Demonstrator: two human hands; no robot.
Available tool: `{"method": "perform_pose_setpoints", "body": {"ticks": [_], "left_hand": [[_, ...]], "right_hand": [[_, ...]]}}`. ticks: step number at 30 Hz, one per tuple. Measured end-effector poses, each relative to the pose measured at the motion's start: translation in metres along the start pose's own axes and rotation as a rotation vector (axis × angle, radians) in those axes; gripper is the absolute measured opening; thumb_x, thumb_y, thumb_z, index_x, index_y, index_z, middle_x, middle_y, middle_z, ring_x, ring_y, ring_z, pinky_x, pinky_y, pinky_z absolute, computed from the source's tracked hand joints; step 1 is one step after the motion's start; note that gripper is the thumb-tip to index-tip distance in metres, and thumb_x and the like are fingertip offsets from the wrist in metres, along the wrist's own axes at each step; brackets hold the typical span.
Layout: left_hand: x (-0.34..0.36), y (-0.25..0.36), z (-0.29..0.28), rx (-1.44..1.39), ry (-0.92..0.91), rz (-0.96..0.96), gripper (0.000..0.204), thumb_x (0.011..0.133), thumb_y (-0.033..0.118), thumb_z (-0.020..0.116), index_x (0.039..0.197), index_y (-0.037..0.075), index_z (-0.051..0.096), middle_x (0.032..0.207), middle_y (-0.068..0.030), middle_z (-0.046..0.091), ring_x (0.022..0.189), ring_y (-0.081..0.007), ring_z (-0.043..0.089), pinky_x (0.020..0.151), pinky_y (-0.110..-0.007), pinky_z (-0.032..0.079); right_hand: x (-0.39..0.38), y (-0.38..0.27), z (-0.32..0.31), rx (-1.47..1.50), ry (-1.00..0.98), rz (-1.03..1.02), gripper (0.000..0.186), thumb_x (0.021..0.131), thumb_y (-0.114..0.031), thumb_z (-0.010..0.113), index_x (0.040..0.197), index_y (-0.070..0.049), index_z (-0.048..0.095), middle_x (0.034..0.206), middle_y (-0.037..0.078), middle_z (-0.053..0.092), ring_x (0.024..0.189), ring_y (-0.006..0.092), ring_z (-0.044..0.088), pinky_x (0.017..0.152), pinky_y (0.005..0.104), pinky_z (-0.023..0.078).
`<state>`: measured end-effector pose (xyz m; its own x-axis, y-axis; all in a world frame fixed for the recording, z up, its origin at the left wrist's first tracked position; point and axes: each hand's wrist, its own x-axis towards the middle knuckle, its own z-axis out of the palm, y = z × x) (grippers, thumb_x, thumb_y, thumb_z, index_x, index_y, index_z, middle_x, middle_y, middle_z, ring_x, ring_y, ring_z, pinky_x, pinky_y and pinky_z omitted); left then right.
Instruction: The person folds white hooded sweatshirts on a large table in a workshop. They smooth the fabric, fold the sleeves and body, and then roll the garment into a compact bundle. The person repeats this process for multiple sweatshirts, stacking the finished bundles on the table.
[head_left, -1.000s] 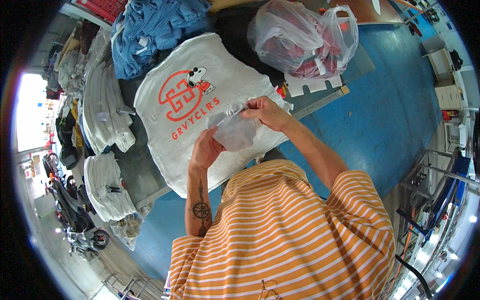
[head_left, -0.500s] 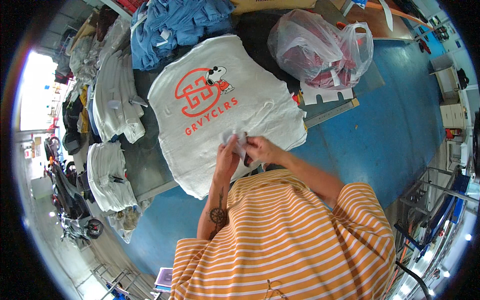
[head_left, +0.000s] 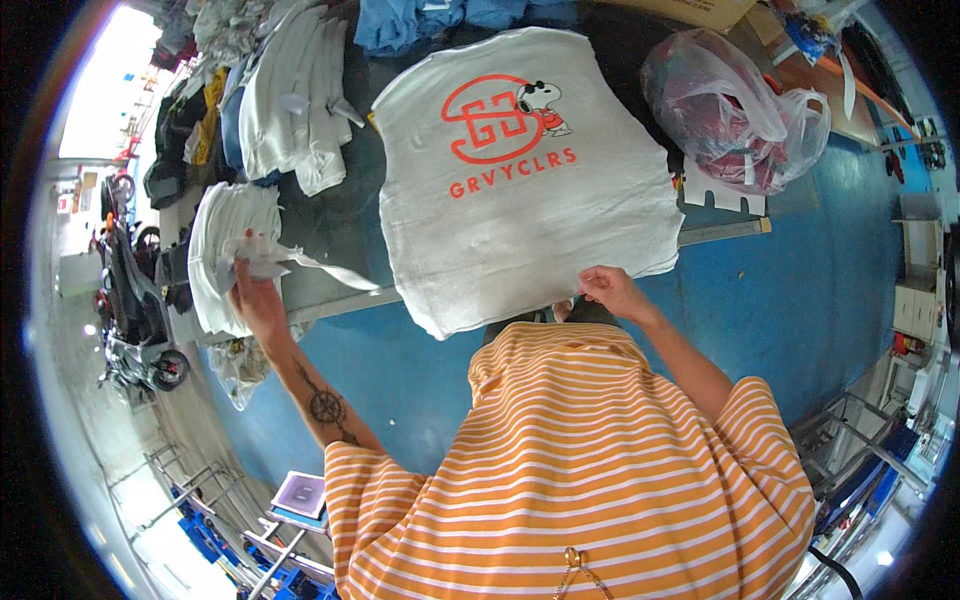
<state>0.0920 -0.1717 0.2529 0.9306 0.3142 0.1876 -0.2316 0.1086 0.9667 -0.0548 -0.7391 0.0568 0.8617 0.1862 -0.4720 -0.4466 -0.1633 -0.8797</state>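
the room is bright. white light glares from the opening at the top left and washes it out. a small light shines low on the right. the cloth is clear, but the left hand looks a bit smudgy. lines bend near the round black rim.

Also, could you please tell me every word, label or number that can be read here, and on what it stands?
White cloth: red-orange capitals beneath an emblem; legible, but not copied here.
Grey strip: faint marks, too small to read.
Purple rectangular item: dark mark, too blurred to read.
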Motion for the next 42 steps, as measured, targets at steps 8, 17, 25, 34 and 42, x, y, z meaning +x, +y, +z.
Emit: {"method": "perform_pose_setpoints", "body": {"ticks": [8,17,25,34,42], "left_hand": [[0.005,-0.197,-0.036,0.49,0.078,-0.121,0.025,0.097,0.017,0.066,0.115,0.001,0.069,0.098,-0.0043,0.071,0.085,-0.0141,0.064,0.074,-0.03,0.052],[0.002,-0.289,-0.082,0.619,-0.109,-0.349,0.028,0.093,0.017,0.07,0.112,-0.003,0.068,0.095,-0.0054,0.069,0.085,-0.0165,0.062,0.073,-0.033,0.05],[-0.041,-0.232,0.061,1.519,-0.282,0.127,0.038,0.091,0.016,0.071,0.123,-0.001,0.06,0.119,-0.018,0.059,0.115,-0.03,0.053,0.096,-0.042,0.047],[-0.156,-0.192,0.472,1.131,-1.201,0.506,0.042,0.088,0.01,0.07,0.128,0.005,0.06,0.152,-0.018,0.041,0.143,-0.0431,0.032,0.116,-0.055,0.03],[-0.156,-0.239,0.601,1.104,-1.678,0.798,0.053,0.084,0.001,0.066,0.135,0.011,0.057,0.143,-0.0123,0.048,0.138,-0.0392,0.038,0.115,-0.057,0.031]], "right_hand": [[-0.021,-0.005,-0.023,-0.171,0.181,-0.069,0.032,0.093,-0.023,0.07,0.115,0.0,0.066,0.089,0.01,0.073,0.08,0.0157,0.07,0.072,0.0301,0.056],[0.006,0.034,-0.142,-0.242,0.942,-0.204,0.037,0.088,-0.024,0.075,0.117,-0.003,0.066,0.092,0.013,0.071,0.072,0.0225,0.071,0.064,0.0335,0.058],[0.071,0.037,-0.181,-0.439,1.081,-0.35,0.049,0.079,-0.034,0.082,0.114,-0.004,0.068,0.109,0.017,0.067,0.101,0.0342,0.063,0.092,0.0463,0.049],[0.062,0.03,-0.156,-0.491,1.047,-0.272,0.047,0.082,-0.019,0.075,0.126,-0.017,0.059,0.124,0.014,0.051,0.114,0.0359,0.049,0.093,0.0529,0.039],[0.032,0.041,-0.15,-0.601,0.945,-0.242,0.061,0.081,-0.014,0.07,0.139,-0.019,0.053,0.117,0.012,0.052,0.111,0.032,0.051,0.101,0.0533,0.037]]}}
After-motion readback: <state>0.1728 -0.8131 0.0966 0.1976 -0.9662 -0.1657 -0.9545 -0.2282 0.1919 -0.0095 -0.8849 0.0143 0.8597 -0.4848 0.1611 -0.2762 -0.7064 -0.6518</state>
